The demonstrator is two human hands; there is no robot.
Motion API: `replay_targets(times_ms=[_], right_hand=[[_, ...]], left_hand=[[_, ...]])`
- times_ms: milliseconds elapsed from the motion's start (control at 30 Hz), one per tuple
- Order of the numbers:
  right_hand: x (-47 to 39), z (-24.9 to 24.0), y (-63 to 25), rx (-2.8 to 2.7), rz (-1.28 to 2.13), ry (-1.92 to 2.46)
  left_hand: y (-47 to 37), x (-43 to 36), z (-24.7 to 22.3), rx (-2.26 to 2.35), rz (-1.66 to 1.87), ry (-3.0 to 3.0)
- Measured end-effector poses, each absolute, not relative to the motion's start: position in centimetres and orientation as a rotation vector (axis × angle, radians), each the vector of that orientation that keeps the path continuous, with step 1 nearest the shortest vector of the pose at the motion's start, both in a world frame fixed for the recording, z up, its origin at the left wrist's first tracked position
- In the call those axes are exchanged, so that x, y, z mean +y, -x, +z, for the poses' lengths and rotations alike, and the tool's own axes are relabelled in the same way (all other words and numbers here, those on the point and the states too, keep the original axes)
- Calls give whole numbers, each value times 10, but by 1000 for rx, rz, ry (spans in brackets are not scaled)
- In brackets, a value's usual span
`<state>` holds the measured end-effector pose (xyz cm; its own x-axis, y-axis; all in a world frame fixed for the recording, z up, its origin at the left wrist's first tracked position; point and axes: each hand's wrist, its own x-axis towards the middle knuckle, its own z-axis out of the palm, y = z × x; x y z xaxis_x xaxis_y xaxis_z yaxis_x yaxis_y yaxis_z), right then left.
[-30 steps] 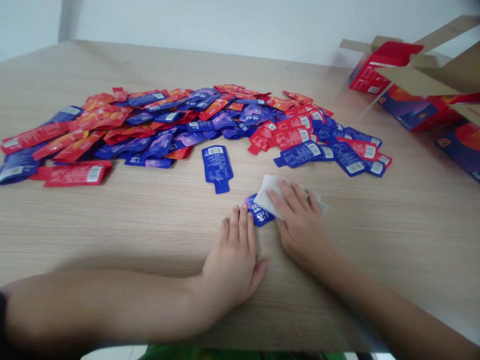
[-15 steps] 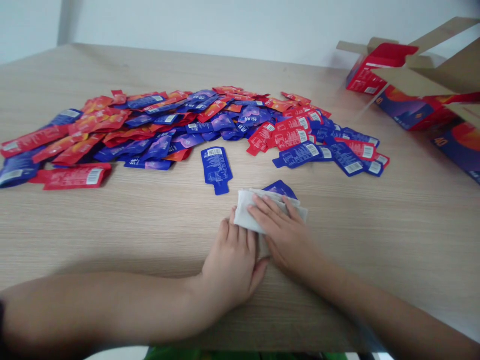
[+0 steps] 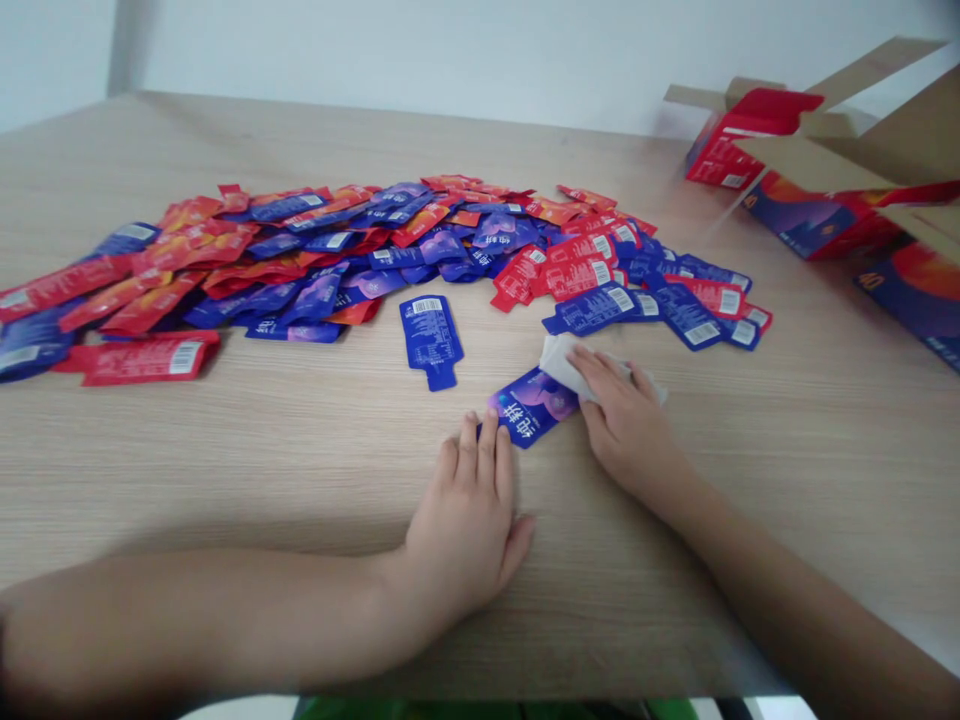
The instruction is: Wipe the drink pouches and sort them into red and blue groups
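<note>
A blue pouch (image 3: 529, 410) with a purple pattern and white characters lies flat on the table in front of me. My left hand (image 3: 469, 510) rests on the tabletop, fingers stretched out, the fingertips on the pouch's near-left end. In my right hand (image 3: 622, 430) is a folded white cloth (image 3: 562, 365), pressed under the fingers onto the pouch's far-right end, which it hides. Left of the far end lies another blue pouch (image 3: 433, 340), barcode side up, with its narrow neck toward me.
A long heap of red and blue pouches (image 3: 322, 260) stretches across the table behind my hands. More pouches (image 3: 690, 315) lie spread at its right end. On the right stand opened cartons: a red one (image 3: 739, 145) and red-and-blue ones (image 3: 810, 220).
My right hand has slid the cloth away to the far right along the pouch, uncovering its printed front. My left hand has stayed in place.
</note>
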<state>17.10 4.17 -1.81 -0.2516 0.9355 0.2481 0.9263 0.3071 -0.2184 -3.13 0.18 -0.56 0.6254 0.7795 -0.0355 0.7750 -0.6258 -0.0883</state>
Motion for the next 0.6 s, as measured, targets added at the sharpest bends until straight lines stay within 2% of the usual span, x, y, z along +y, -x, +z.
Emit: replay_targets(times_ms=[267,433,600], right_hand=[[32,-9,-175,-2402,134,1479],[41,-12,-199,-2262,127,1625],[50,-17,-212,-2247,49,1743]], left_hand=[[34,19,7,-1318,124,2694],[36,48,21,-1349,43,2721],[40,75,10,-1389,-94,2841]])
